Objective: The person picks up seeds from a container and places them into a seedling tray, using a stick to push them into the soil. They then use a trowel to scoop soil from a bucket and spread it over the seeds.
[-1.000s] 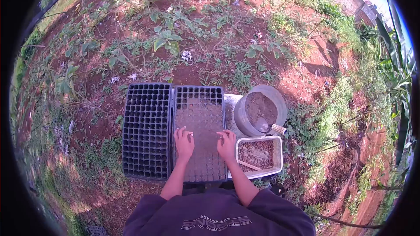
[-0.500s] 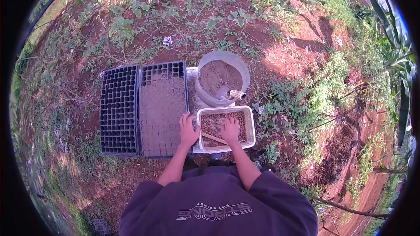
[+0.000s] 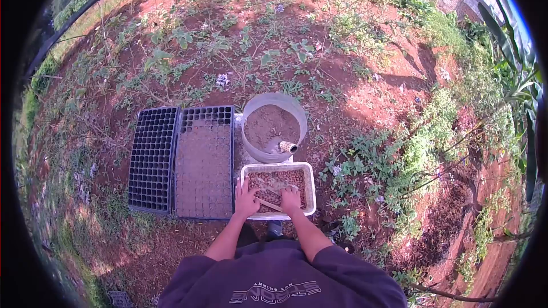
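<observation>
A white rectangular plastic basket (image 3: 311,194) holds many small brown seed-like pieces (image 3: 268,182), with a paler dusty patch among them. Across its near left part lies a flat wooden stick (image 3: 269,205). My left hand (image 3: 246,201) is at the basket's left rim, fingers stretched and apart, by the stick's upper end. Inside the basket, my right hand (image 3: 290,199) has its fingers lowered onto the brown pieces, slightly apart; the fingertips are partly hidden. Left of the basket is a black seedling tray (image 3: 204,165) mostly filled with soil.
Beside it lies another black tray (image 3: 153,159) with unfilled cells. A round translucent tub (image 3: 248,137) of soil stands behind the basket, with a scoop (image 3: 288,147) resting in it. Weeds and reddish ground surround everything; a thin branch (image 3: 451,295) extends at lower right.
The view has tilted, so trays, tub and basket appear lower and further left. My left hand has come over the basket's left edge; my right hand has shifted nearer the basket's front.
</observation>
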`<control>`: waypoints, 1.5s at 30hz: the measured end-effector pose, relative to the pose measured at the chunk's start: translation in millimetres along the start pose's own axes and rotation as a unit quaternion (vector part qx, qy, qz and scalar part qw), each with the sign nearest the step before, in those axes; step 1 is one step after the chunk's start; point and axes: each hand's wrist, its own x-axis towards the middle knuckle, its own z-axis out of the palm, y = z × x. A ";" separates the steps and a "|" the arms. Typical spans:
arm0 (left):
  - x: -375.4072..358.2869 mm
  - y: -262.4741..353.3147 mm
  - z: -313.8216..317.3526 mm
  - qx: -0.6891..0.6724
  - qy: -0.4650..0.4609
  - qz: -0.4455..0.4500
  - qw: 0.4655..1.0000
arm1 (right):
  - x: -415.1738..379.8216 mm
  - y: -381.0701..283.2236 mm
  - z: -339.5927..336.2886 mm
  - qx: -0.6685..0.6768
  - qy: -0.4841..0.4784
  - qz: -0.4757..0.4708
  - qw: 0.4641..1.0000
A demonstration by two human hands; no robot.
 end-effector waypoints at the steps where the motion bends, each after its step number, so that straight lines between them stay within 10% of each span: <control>1: -0.8 0.2 -0.3 0.001 0.000 0.001 1.000 | 0.8 -2.8 -0.7 0.001 0.001 0.001 1.000; 25: 0.1 -40.6 -74.8 -0.139 0.202 -0.053 0.968 | 33.0 -108.3 -69.0 0.278 0.156 -0.218 0.923; 45: 63.8 -199.4 -156.1 -0.100 0.135 -0.070 0.983 | 127.3 -254.6 -42.2 0.293 0.185 -0.138 0.928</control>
